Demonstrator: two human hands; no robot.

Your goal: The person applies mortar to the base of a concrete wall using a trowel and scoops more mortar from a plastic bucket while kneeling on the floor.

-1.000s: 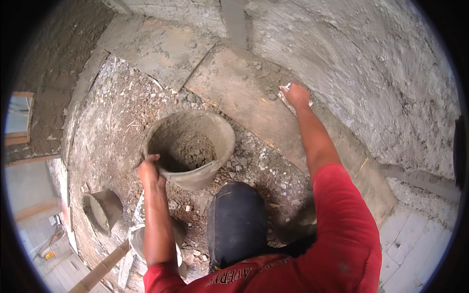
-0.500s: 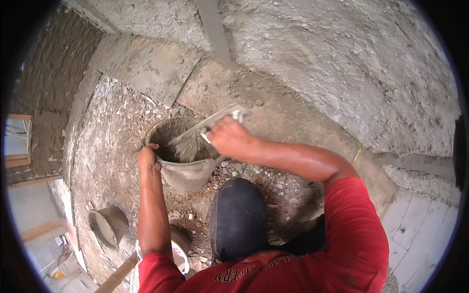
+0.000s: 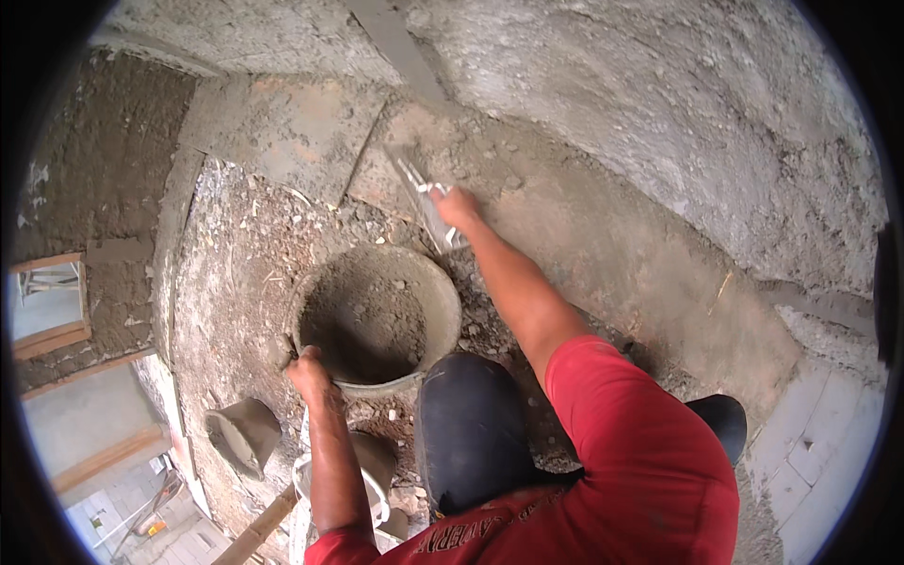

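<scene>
A wide grey bucket (image 3: 444,325) stands tilted in front of my knee, its mouth toward me. Crumbly grey mortar (image 3: 372,306) lies inside it. My left hand (image 3: 313,377) is closed on the bucket's near-left rim. Beyond the far-right side of the bucket, my right hand (image 3: 456,207) grips a flat plastering trowel (image 3: 435,226) by its pale handle. The trowel's long blade is at the edge of a mortar-smeared board (image 3: 603,235); whether it touches the board is unclear.
Another smeared board (image 3: 292,122) lies at the far left. A smaller bucket (image 3: 247,433) tips on the rubble, and one more bucket (image 3: 375,457) stands beside my left forearm. A rough plastered wall (image 3: 678,122) rises on the right. My dark-clothed knee (image 3: 474,414) is close to the bucket.
The trowel has left the bucket's mouth and moved away from me to the board beyond. The bucket has tipped so more of its inside shows. My left hand keeps its rim hold.
</scene>
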